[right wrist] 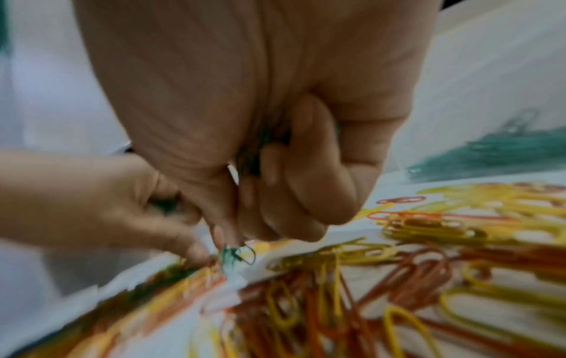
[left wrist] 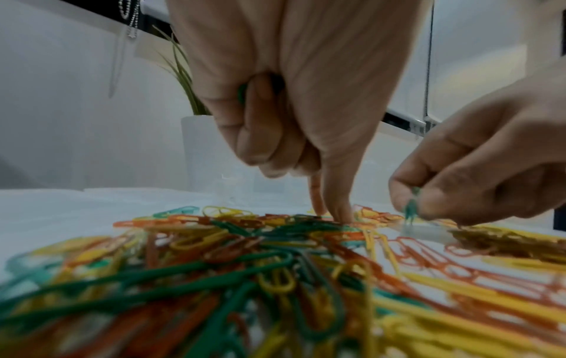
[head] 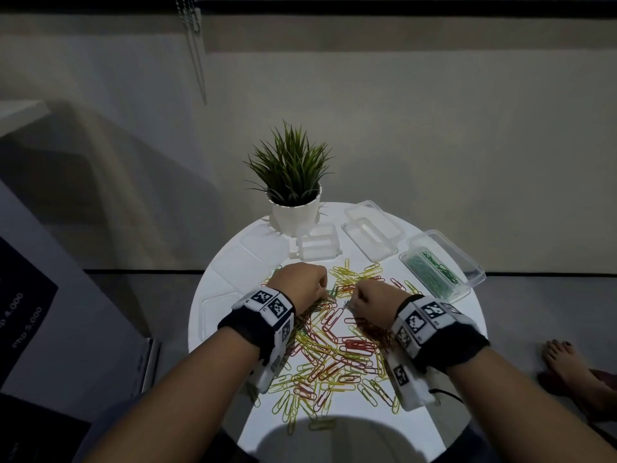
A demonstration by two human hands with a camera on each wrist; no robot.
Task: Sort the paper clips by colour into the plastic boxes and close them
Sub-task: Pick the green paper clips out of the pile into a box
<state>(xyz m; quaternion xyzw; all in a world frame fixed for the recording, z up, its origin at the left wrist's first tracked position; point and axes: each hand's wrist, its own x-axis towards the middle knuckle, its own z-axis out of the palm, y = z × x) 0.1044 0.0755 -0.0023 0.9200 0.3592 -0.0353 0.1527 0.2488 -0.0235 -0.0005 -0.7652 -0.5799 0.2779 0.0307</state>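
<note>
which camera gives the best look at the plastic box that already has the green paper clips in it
The head view. There the box of green clips shows whole, open, at the table's right edge, its lid raised behind it. The right wrist view catches only a blurred green mass at its right edge. The left wrist view does not show it.

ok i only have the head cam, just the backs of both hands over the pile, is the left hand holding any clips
Observer: Yes. The left wrist view shows a green clip tucked under the curled fingers of the left hand.
Operator: and the right
Observer: The right hand pinches a second green clip at its fingertips, just above the pile.
Operator: anything in its palm
Observer: Green wire shows between palm and curled fingers, so probably more green clips.
</note>
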